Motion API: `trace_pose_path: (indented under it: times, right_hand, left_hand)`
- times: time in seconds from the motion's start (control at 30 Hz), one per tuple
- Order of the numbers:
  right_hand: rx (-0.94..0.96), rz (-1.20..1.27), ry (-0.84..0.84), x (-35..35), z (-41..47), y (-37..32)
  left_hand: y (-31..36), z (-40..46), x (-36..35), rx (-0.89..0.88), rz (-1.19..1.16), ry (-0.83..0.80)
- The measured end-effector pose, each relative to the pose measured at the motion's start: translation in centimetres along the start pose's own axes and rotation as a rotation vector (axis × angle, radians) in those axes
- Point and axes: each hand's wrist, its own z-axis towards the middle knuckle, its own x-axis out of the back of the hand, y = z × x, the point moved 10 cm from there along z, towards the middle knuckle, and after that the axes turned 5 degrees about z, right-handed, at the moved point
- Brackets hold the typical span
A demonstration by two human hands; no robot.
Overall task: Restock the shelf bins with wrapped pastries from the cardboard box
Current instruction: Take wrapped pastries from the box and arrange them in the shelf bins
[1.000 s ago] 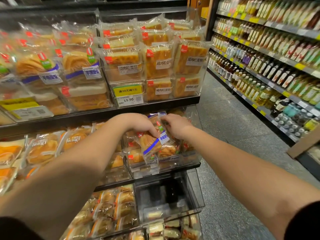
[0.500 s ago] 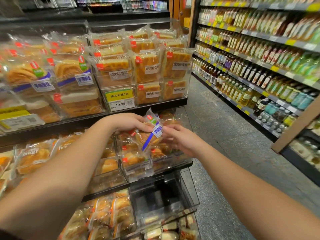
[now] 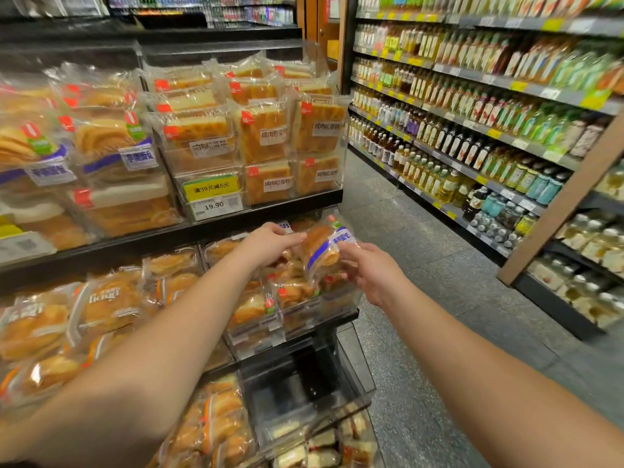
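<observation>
Head view, from the left: black shelves [image 3: 101, 246] carry clear plastic bins [image 3: 260, 336] packed with wrapped golden breads, and a yellow-and-white price tag [image 3: 212, 197] reading 19.90 sits on the upper tier. The left hand [image 3: 270, 243] reaches over the middle-shelf bins, its fingers curled onto the left edge of a clear-wrapped golden pastry with a blue-and-white label [image 3: 320, 251]. That pastry is held up, tilted, just above the right-end bin of the middle shelf. The right hand [image 3: 371, 275] grips its right side, thumb on the wrapper. Further right, across the grey speckled floor [image 3: 422, 265], stand shelves of bottled drinks [image 3: 472, 130].
</observation>
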Motion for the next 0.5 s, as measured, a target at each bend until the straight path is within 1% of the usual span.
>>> trace_pose_path:
  times: [0.07, 0.13, 0.2, 0.3, 0.4, 0.5]
  right_hand:
    - [0.008, 0.065, 0.093, 0.9, 0.5, -0.1]
    - [0.006, 0.086, 0.12, 0.8, 1.0, -0.1]
    - [-0.007, 0.081, 0.128, 0.0, 2.0, 0.4]
    - [-0.039, 0.075, 0.176, -1.2, 3.8, 1.5]
    - [-0.057, 0.053, 0.213, -2.2, 5.4, 1.9]
    - [-0.108, 0.015, 0.205, -3.3, 6.6, 1.7]
  left_hand:
    - [-0.7, -0.2, -0.4, 0.026, -0.029, 0.016]
    - [-0.5, -0.4, -1.4, 0.005, -0.033, -0.023]
    - [0.2, -0.5, -1.9, -0.057, 0.119, -0.011]
    - [1.0, 0.1, -1.8, -0.118, 0.358, 0.085]
    - [1.2, 0.9, -1.3, -0.117, 0.501, 0.186]
    - [0.9, 1.6, -0.7, -0.084, 0.555, 0.258]
